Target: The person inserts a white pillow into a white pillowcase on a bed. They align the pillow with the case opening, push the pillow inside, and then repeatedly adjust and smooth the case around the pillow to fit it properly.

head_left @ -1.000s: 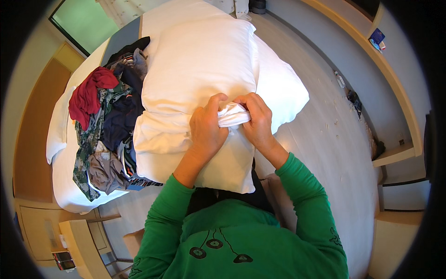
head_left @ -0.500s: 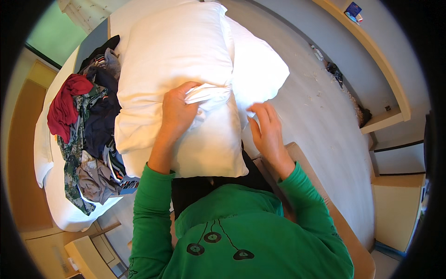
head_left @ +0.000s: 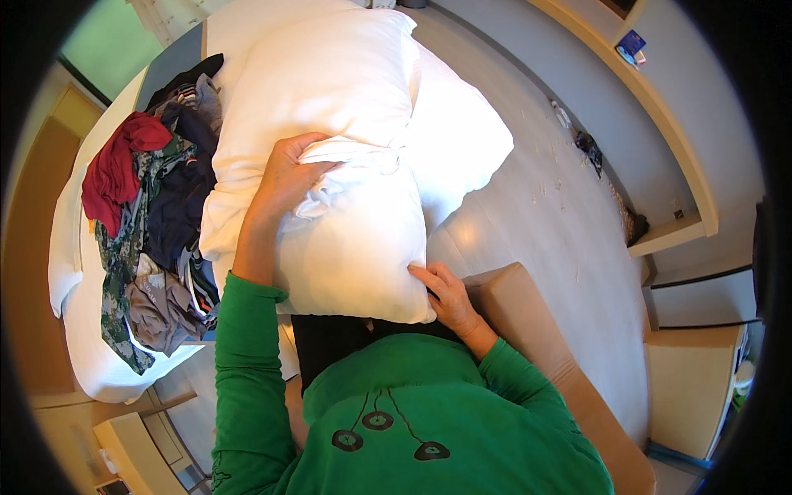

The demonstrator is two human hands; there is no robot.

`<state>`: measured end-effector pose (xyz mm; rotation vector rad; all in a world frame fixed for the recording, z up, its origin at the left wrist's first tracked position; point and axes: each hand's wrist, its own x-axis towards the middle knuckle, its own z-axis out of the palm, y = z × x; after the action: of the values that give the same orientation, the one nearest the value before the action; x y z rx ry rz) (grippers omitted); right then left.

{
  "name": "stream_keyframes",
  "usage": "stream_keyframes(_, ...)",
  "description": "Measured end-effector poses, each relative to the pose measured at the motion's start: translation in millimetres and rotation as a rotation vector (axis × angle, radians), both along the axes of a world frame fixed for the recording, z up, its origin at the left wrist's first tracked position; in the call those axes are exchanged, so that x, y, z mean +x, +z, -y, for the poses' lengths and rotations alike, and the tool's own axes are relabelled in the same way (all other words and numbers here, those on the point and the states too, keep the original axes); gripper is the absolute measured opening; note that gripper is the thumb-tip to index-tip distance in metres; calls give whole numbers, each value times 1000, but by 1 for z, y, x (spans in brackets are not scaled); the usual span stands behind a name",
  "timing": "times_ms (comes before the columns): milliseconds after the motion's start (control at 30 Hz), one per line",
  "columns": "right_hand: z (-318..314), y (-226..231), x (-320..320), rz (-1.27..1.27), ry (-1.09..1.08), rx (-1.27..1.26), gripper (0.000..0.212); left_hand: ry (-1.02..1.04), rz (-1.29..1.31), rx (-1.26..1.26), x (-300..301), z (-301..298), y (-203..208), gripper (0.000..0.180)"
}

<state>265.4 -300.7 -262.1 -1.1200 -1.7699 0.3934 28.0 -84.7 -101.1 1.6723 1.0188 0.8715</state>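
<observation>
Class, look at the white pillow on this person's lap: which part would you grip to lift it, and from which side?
Probably the near lower corner of the white pillow, from the right, where the right hand rests on its edge. The corner narrows to a graspable fold; the middle bulges. The left hand already bunches fabric on top.

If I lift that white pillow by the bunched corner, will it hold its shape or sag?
Likely sag: the pillow already creases and bunches where the left hand grips its cover. It looks puffy, so probably light for its bulk. The smooth cover may slide inside a loose grip; the right hand steadying the lower corner suggests two holds work better.
</observation>
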Motion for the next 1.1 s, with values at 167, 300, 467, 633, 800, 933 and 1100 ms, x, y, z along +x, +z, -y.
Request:
stream_keyframes(167,-8,27,-6,26,26,119,40,10,53,-40,-7,-2,1,25)
stream_keyframes(300,-17,54,-19,49,-27,342,26,22,74,-27,-16,-14,8,26)
stream_keyframes(467,-45,91,-45,-130,137,493,12,85,164,-131,-34,-32,23,35)
stream_keyframes(633,-80,120,-92,-258,270,512,12,84,206,-134,-54,-46,23,36)
stream_keyframes(800,-98,140,-127,-189,381,503,16,110,426,-228,-86,-68,-6,36)
stream_keyframes(933,-116,154,-144,-94,537,641,25,-3,459,-189,-112,-95,-28,36)
stream_keyframes(1100,-132,170,-129,161,844,735,38,-80,507,-221,-115,-98,-47,33)
